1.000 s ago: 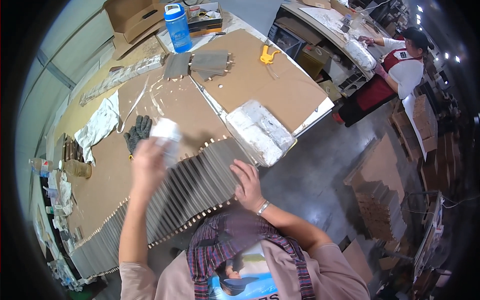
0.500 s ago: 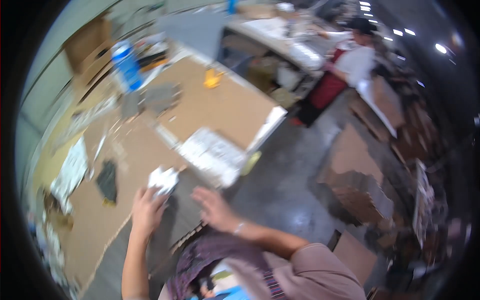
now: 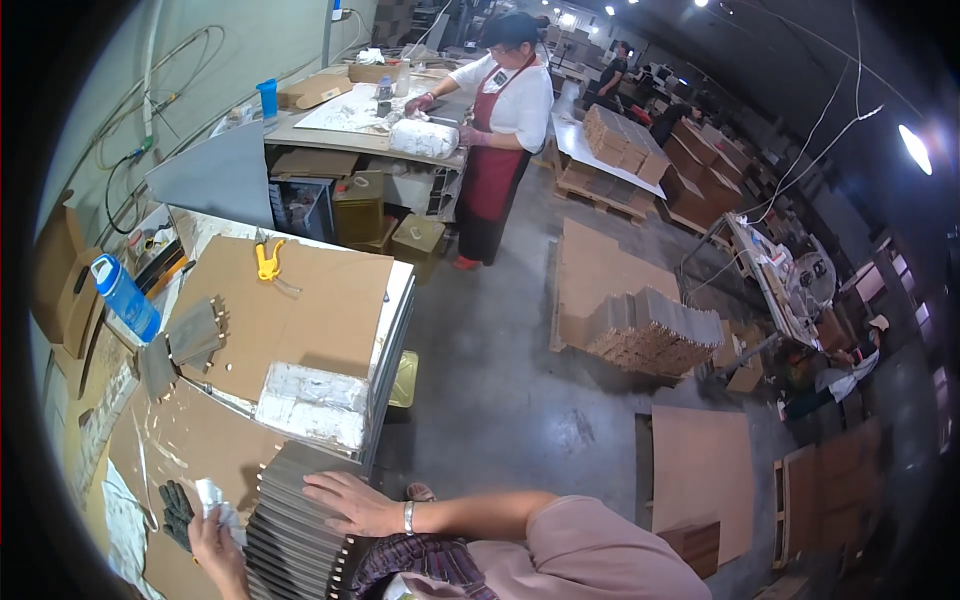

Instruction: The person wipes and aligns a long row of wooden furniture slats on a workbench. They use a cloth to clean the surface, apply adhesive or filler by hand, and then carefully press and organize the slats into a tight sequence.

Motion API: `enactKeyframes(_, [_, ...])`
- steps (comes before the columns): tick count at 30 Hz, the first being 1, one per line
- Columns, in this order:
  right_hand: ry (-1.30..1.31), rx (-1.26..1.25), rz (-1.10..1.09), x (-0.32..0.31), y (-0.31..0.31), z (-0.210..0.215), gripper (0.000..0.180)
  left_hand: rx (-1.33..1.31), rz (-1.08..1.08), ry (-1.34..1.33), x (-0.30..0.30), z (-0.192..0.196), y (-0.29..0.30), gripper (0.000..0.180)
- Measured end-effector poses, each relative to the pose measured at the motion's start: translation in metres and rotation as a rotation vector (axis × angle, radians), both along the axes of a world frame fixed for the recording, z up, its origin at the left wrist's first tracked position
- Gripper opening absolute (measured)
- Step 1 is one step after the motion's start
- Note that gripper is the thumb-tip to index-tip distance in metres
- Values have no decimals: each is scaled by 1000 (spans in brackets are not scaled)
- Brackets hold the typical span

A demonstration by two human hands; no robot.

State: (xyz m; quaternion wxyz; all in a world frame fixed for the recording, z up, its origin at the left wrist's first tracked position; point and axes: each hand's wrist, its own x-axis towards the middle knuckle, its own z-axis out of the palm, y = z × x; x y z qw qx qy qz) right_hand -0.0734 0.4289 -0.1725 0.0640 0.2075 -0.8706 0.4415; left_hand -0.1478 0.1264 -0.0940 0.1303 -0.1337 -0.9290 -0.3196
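Observation:
My left hand (image 3: 216, 548) is closed around a crumpled white cloth (image 3: 226, 517) at the left edge of a row of dark grey slats (image 3: 285, 530). The slats lie side by side, with small pale pegs along their ends. My right hand (image 3: 355, 505) rests on them, palm down and fingers stretched out, holding nothing. A dark knitted glove (image 3: 176, 514) lies just left of the cloth. Part of the slats is hidden under my right hand and clothing.
The bench's cardboard cover (image 3: 300, 262) bears a yellow-handled tool (image 3: 268, 262), a white-wrapped block (image 3: 312, 402), grey pieces (image 3: 197, 330) and a blue bottle (image 3: 126, 298). Across the aisle a person in a red apron (image 3: 490, 140) works at another table. Stacked panels (image 3: 645, 335) stand right.
My view has swung right and up, bringing more of the room in. My right hand has settled flat on the slats; the left stays by the white cloth.

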Motion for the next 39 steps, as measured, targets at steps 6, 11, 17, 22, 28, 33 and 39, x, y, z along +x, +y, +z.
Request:
enactKeyframes(6, [-69, -62, 12, 5, -4, 13, 72, 660, 109, -466, 41, 19, -8, 31])
enactKeyframes(11, [-173, -548, 166, 8, -15, 64, 79, 978, -92, -499, 80, 28, 75, 50])
enactKeyframes(17, [-423, -863, 103, -21, -24, 75, 47, 787, -157, -531, 84, 54, 86, 66])
enactKeyframes(22, [-93, -304, -76, -44, 7, 76, 41, 506, 148, -257, 124, 69, 44, 45])
enactKeyframes(28, [-147, 197, 31, -58, 18, 42, 18, 383, 422, -205, 187, 56, 28, 32])
enactKeyframes(33, [-147, 41, -17, -57, 14, 10, 29, 413, 575, -238, 243, 55, 4, 27])
enactKeyframes(39, [19, -87, -153, -64, -3, 4, 41, 312, 525, -195, 265, 49, -106, 18])
